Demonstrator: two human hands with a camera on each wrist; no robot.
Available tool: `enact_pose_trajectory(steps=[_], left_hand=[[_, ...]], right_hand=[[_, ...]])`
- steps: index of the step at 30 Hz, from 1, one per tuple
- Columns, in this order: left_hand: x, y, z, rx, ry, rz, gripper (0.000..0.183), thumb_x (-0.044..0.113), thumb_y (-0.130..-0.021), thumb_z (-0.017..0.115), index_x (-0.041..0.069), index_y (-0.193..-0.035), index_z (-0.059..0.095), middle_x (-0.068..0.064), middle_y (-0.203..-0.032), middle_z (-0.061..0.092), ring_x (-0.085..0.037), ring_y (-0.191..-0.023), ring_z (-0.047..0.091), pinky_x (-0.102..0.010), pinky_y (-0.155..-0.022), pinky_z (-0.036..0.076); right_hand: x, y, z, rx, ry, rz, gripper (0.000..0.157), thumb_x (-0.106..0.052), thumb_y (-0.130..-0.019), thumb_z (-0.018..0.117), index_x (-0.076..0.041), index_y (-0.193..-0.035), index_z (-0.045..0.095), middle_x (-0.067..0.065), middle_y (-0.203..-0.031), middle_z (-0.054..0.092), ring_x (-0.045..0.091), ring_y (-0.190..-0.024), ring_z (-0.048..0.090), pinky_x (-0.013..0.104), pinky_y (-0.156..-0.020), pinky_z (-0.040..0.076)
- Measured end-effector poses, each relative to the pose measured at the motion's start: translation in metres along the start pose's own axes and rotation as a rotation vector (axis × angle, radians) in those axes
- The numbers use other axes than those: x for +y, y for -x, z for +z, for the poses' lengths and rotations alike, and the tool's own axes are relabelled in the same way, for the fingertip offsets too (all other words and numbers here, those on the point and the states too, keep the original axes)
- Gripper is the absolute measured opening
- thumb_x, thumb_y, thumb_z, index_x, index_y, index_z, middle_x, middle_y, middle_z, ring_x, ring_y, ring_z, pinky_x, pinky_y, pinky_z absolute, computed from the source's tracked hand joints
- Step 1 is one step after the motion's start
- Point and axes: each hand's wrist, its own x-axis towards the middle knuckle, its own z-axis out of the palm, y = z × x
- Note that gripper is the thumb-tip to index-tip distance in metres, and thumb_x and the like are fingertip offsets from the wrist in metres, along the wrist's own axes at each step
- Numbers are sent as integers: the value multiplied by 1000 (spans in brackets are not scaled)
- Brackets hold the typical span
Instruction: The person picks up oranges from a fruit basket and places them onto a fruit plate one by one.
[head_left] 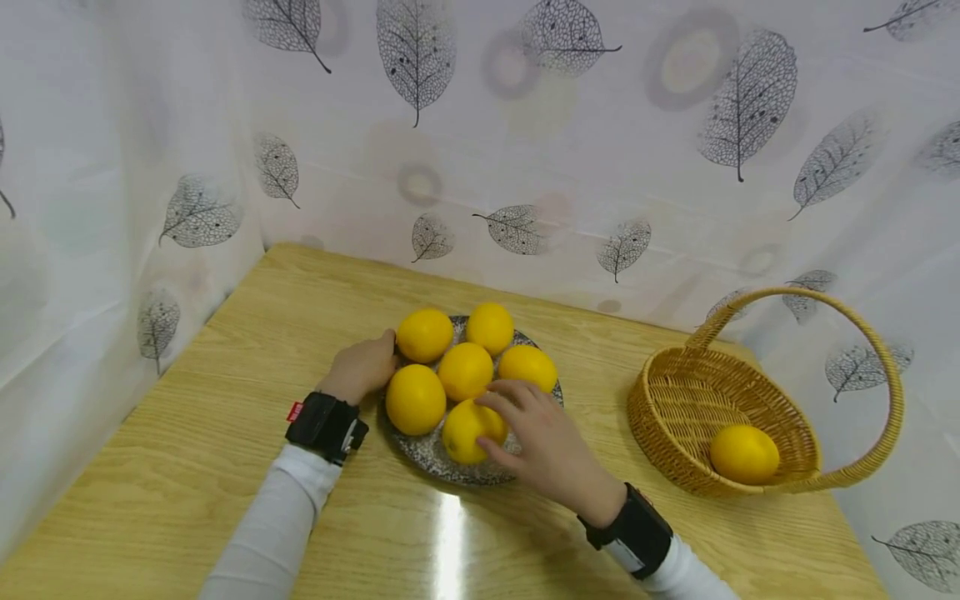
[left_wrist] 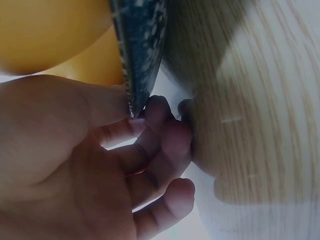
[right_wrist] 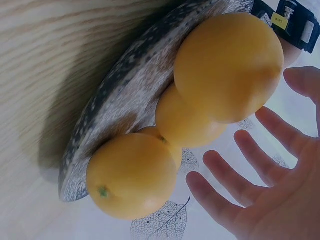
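Observation:
A speckled dark plate [head_left: 442,473] on the table carries several yellow-orange oranges. At the plate's left edge, my left hand [head_left: 362,367] grips the rim; the left wrist view shows the thumb over the rim [left_wrist: 142,50] and curled fingers beneath it. My right hand [head_left: 551,446] reaches over the front of the plate, its fingers loosely spread around the nearest orange [head_left: 472,431] and overlapping it in the head view. In the right wrist view the fingers [right_wrist: 265,160] stand apart with nothing gripped, beside a large orange [right_wrist: 227,67] and another with a green stem spot [right_wrist: 131,175].
To the right stands a wicker basket [head_left: 652,417] with a tall arched handle [head_left: 892,367] and one orange [head_left: 744,454] inside. A leaf-printed white curtain [head_left: 480,158] hangs behind the wooden table [head_left: 225,400] and along its sides.

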Motion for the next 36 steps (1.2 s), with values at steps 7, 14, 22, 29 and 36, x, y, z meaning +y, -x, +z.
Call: enact_pose_trajectory(steps=[7,14,22,29,36], left_hand=[[2,1,0,1,6,-4,41,22,-108,41,-4,-139,45,-28,-130,64,-42,-115,65,-57,-94,51],[2,2,0,-6,10,-9,39,22,-108,42,-4,-136,46,-27,-128,65,-41,-112,66,-57,-94,51],[2,0,0,-2,7,-9,41,23,-108,41,-4,-139,45,-28,-130,64,-44,-116,65,-58,-96,51],[3,0,-1,-3,-1,-12,43,23,-108,41,-4,-141,44,-28,-132,63,-43,-117,64,-58,-96,51],[5,3,-2,-11,0,-18,43,22,-108,41,-5,-142,43,-28,-131,63,-42,-115,65,-57,-96,51]], right_hand=[[8,3,-1,8,6,1,44,-37,-95,71,-21,-135,61,3,-138,59,23,-127,57,45,-105,50],[14,3,-3,13,3,16,44,-35,-94,72,-19,-134,63,5,-136,60,25,-125,58,48,-105,49],[23,4,-9,12,17,59,43,-35,-95,72,-18,-134,63,8,-136,60,27,-124,59,48,-99,51],[33,7,-19,28,53,106,47,-35,-94,74,-14,-134,62,13,-136,60,32,-121,60,47,-96,54],[47,11,-31,31,60,171,49,-35,-95,72,-14,-137,60,14,-139,57,33,-123,60,46,-90,55]])
